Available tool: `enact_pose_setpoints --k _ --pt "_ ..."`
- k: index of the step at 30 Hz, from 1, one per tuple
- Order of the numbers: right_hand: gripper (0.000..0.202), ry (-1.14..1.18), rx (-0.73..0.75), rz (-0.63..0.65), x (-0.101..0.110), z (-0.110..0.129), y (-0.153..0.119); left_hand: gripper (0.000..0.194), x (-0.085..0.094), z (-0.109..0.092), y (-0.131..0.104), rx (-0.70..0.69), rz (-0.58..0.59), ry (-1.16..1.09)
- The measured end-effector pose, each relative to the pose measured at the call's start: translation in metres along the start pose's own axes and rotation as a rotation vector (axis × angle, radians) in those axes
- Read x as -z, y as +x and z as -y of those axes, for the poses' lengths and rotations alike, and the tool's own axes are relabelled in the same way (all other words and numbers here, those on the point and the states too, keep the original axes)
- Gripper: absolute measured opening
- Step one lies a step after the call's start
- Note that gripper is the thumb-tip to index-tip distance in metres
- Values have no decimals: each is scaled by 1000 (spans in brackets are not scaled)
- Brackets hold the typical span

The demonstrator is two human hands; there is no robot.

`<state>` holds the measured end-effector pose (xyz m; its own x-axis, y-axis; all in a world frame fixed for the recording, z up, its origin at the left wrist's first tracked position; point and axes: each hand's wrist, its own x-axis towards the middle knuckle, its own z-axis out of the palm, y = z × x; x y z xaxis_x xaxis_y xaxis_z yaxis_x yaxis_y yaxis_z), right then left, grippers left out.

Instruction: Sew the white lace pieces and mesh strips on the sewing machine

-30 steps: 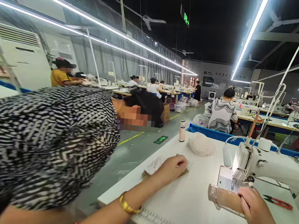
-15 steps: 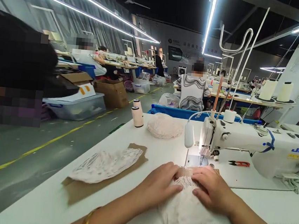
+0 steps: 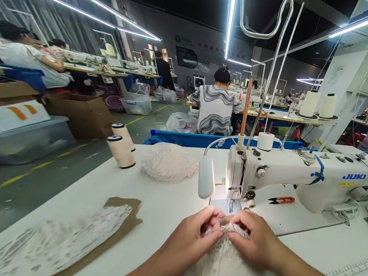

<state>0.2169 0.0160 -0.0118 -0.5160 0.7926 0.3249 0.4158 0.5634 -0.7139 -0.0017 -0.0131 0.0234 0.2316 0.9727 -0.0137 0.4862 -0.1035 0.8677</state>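
White worktable (image 3: 168,197): pale lace piece (image 3: 60,239) over a brown sheet (image 3: 130,208) at 8 o'clock, 2 thread cones (image 3: 121,153) at 10, lace pile (image 3: 170,162) at 11, JUKI sewing machine (image 3: 279,164) at 2, ruler strip (image 3: 354,267) at 4, cream lace fabric (image 3: 228,268) at 6.

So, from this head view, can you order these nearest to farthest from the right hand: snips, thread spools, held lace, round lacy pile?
1. Held lace: in the right hand.
2. Snips: ahead, slightly right.
3. Round lacy pile: ahead, to the left.
4. Thread spools: farther left, past the pile.
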Motion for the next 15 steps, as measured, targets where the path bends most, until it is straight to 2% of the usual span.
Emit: enact_pose_setpoints --k 2,6,9,12,15 --pt "10 -10 47 -21 -2 1 -1 29 0 9 -1 1 -5 1" --pt "13 31 115 -68 1 8 -3 31 -2 19 1 -107 -40 52" --pt "14 41 165 -100 3 12 -2 29 -3 14 0 -171 -47 81" --pt "6 34 197 -122 2 13 -1 28 -3 9 -1 -216 -20 89" --pt "5 21 207 -136 -1 11 -1 30 -4 11 1 -266 -22 112"
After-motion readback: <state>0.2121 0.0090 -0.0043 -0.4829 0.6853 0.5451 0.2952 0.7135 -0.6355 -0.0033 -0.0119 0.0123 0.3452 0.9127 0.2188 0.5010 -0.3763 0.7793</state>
